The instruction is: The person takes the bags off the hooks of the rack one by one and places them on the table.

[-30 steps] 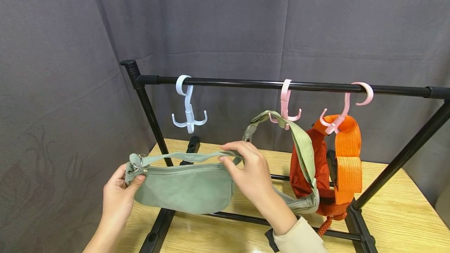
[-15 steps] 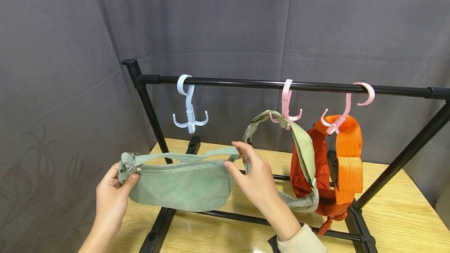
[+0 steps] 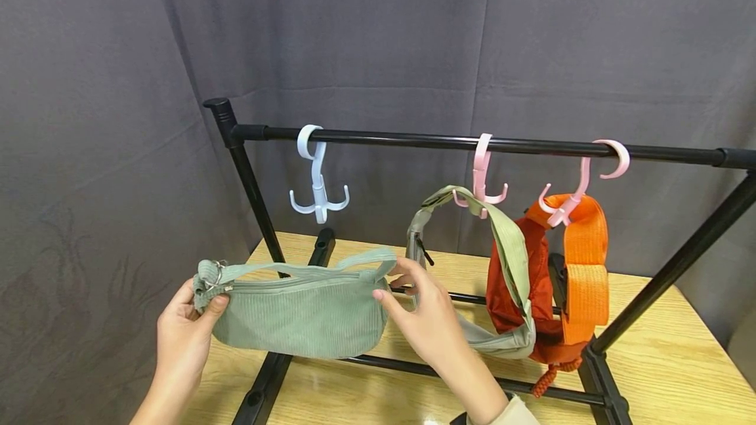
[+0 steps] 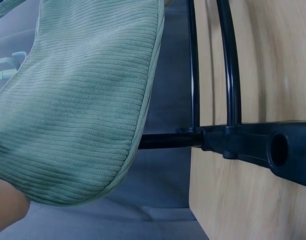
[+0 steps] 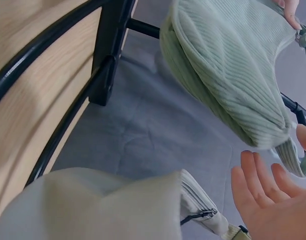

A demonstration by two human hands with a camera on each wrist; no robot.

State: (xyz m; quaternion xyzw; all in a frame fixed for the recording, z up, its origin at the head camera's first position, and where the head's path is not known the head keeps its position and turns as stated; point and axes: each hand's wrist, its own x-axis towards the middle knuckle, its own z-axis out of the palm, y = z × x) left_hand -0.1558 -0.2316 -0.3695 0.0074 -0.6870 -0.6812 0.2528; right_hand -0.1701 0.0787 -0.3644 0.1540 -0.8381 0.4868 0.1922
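Note:
A green corduroy shoulder bag [image 3: 301, 320] with a top zipper is held up in front of the rack. My left hand [image 3: 186, 330] pinches its left end, thumb in front, just below the metal rings of the strap. At the other end, my right hand [image 3: 428, 313] has its thumb and fingers apart beside the strap [image 3: 360, 260]. The right wrist view shows the right hand's fingers [image 5: 257, 180] extended next to the strap's end, the palm turned up. Corduroy fills much of the left wrist view, hiding most of the left hand there.
A black rack [image 3: 413, 140] stands on a wooden table [image 3: 661, 333]. On its rail hang a pale blue hook [image 3: 319, 182] and two pink hooks [image 3: 481, 169]. A pale green bag [image 3: 512, 248] and an orange bag [image 3: 585, 261] hang at the right, close to my right arm.
The green shoulder bag and my left hand have shifted slightly left. My right hand has moved down from the strap's top, its fingers spreading, and the strap arches more freely.

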